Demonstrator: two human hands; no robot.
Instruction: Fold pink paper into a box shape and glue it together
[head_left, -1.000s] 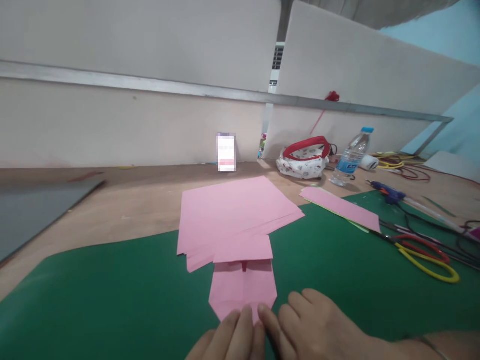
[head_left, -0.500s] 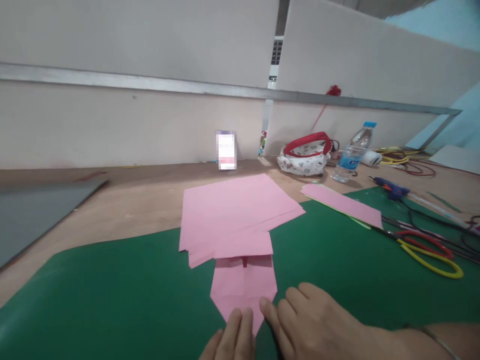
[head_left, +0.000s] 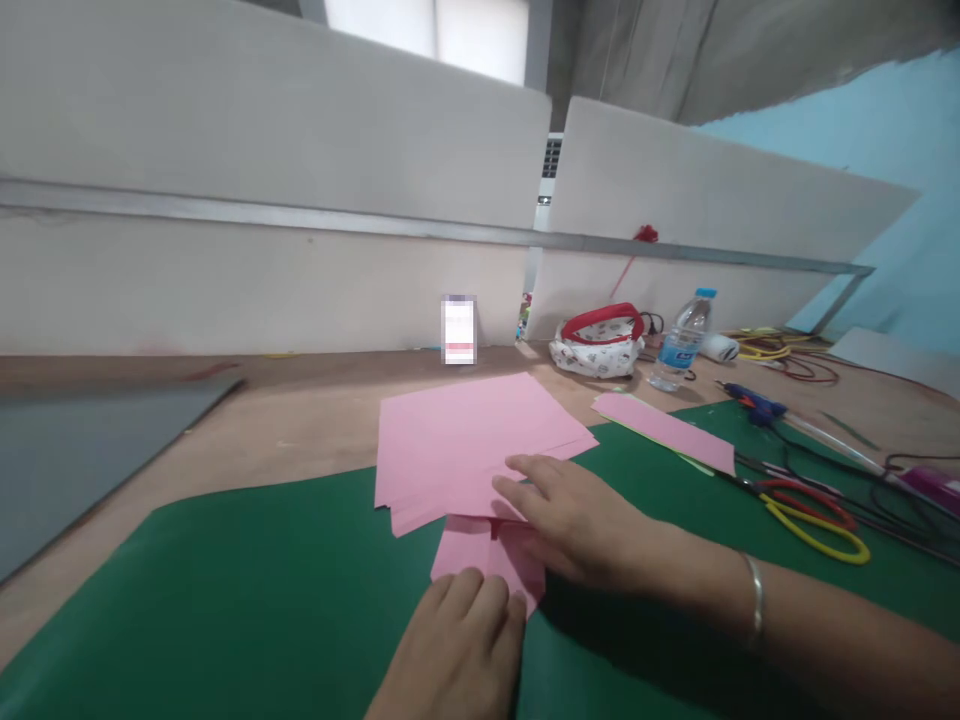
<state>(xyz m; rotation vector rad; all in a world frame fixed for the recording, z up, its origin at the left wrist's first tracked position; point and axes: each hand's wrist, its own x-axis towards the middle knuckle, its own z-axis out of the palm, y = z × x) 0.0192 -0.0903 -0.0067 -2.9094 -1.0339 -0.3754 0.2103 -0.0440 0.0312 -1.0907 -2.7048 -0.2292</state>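
Note:
A folded pink paper (head_left: 459, 550) with a centre crease lies on the green mat, its lower part hidden under my left hand (head_left: 461, 635). The fingers of that hand are bent and pressed together on the paper. My right hand (head_left: 574, 515) reaches over the paper's upper flap, fingers stretched out and apart, its thumb low and blurred. Behind the flap rests a stack of pink sheets (head_left: 472, 430). A small dark red spot (head_left: 494, 530) shows just under the flap's edge.
Right of the hands lie a pink strip (head_left: 667, 430), scissors (head_left: 814, 525) with red and yellow handles, and a blue glue gun (head_left: 754, 405). Farther back stand a white pouch (head_left: 596, 350) and a water bottle (head_left: 679, 345). A grey board (head_left: 90, 450) lies at left.
My right hand has moved up from the paper's lower right edge to its upper flap, its fingers now spread. My left hand has slid forward over the lower part. The view has tilted up.

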